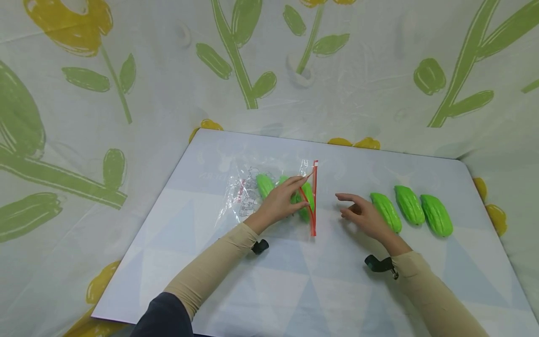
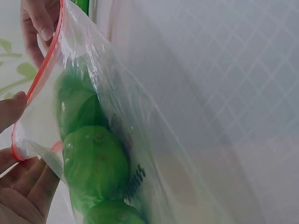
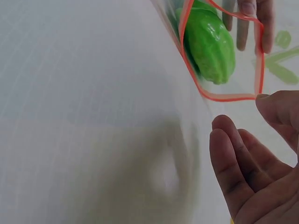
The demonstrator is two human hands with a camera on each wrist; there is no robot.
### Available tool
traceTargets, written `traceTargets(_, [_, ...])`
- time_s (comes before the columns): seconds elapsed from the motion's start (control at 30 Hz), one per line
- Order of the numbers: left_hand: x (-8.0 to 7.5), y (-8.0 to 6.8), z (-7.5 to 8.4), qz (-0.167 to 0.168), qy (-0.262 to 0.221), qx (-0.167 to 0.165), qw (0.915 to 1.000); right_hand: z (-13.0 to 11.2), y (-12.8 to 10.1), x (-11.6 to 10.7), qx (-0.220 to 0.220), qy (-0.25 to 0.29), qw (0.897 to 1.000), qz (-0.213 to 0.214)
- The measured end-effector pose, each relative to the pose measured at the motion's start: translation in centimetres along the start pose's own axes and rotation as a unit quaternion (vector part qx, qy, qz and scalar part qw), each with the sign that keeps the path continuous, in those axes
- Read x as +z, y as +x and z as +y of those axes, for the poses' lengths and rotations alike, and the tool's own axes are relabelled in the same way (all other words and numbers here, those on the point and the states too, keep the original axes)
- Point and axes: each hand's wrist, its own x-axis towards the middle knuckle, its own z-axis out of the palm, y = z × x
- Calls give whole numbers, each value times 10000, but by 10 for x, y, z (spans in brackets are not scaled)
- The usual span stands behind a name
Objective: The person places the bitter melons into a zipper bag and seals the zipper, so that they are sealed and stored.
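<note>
Lying at the left-centre of the white table [image 1: 236, 290]: a clear zip bag [image 1: 269, 196] with green gourds [image 1: 264, 185] inside, red-edged mouth pinched and lifted by the left hand [image 1: 283, 201]. Just right of the mouth, hovering with fingers relaxed and holding nothing: the right hand [image 1: 364, 216]. Farther right, side by side on the table: three loose gourds [image 1: 408, 204].
</note>
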Motion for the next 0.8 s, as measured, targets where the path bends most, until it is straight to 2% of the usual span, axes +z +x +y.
traceTargets(0.43, [0,0,-1,28,-46,22,10000,4,-23,-25,-27,-309,9988,379])
traceTargets(0.8, [1,1,-2,32,-94,41,9999,9,-38,-48,202,-464,9958,758])
